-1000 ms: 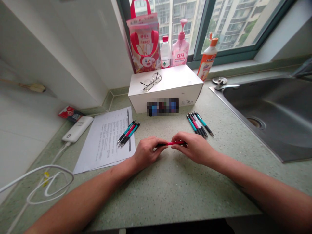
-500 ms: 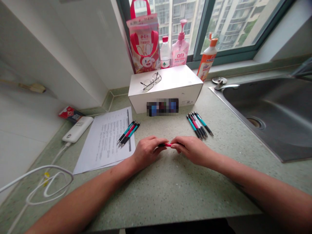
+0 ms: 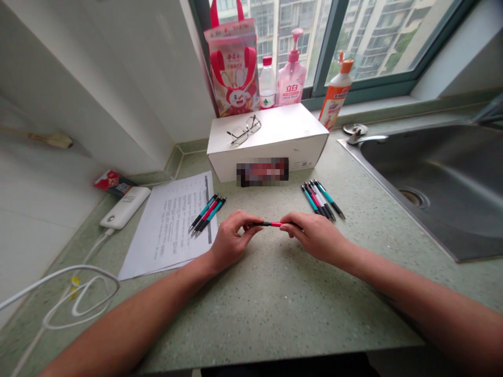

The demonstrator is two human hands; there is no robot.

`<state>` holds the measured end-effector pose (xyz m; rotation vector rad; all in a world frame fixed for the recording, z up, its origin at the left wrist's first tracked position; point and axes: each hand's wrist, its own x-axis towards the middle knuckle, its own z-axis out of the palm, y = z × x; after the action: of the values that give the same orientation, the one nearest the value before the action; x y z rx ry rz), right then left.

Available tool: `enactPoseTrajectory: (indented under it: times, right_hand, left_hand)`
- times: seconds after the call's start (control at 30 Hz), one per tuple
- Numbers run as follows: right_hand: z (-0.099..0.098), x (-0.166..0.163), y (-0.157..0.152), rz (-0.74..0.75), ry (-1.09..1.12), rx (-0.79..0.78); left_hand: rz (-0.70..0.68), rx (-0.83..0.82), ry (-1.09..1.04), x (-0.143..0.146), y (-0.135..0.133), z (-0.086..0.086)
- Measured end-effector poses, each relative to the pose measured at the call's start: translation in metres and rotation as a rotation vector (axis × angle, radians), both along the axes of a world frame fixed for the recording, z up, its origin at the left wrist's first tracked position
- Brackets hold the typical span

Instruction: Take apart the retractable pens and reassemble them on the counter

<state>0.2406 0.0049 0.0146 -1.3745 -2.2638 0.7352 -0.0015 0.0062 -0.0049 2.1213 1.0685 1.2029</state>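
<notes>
Beyond the fingers point(image 3: 255, 222) a white box point(image 3: 286, 128) carries glasses point(image 3: 243, 130). Left of them lie printed sheets point(image 3: 168, 230) and a power bank point(image 3: 124, 207); far right, a steel sink point(image 3: 451, 173) is set in the table point(image 3: 275, 303).

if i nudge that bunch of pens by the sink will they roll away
Probably a little: the pens look round-barrelled and lie loose on the flat countertop. They look slim and stiff, so each is likely light and easy to pinch up.

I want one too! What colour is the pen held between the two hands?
The pen is red with a black end, clearest in the head view.
</notes>
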Motion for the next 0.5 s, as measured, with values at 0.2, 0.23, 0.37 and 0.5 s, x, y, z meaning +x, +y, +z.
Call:
enactPoseTrajectory:
  times: [0.2, 0.23, 0.37, 0.5]
  right_hand:
    - [0.004, -0.002, -0.001, 0.036, 0.062, -0.078]
    - [0.005, -0.002, -0.001, 0.057, 0.09, -0.129]
    - [0.008, -0.002, 0.0, 0.102, 0.252, -0.399]
    - [0.009, -0.002, 0.002, 0.099, 0.346, -0.571]
  left_hand:
    - [-0.067, -0.034, -0.037, -0.001, 0.003, -0.002]
    - [-0.082, -0.016, -0.033, -0.002, 0.003, 0.0]
    - [-0.155, 0.14, -0.001, -0.003, 0.005, 0.006]
    - [-0.203, 0.222, 0.001, -0.004, 0.005, 0.008]
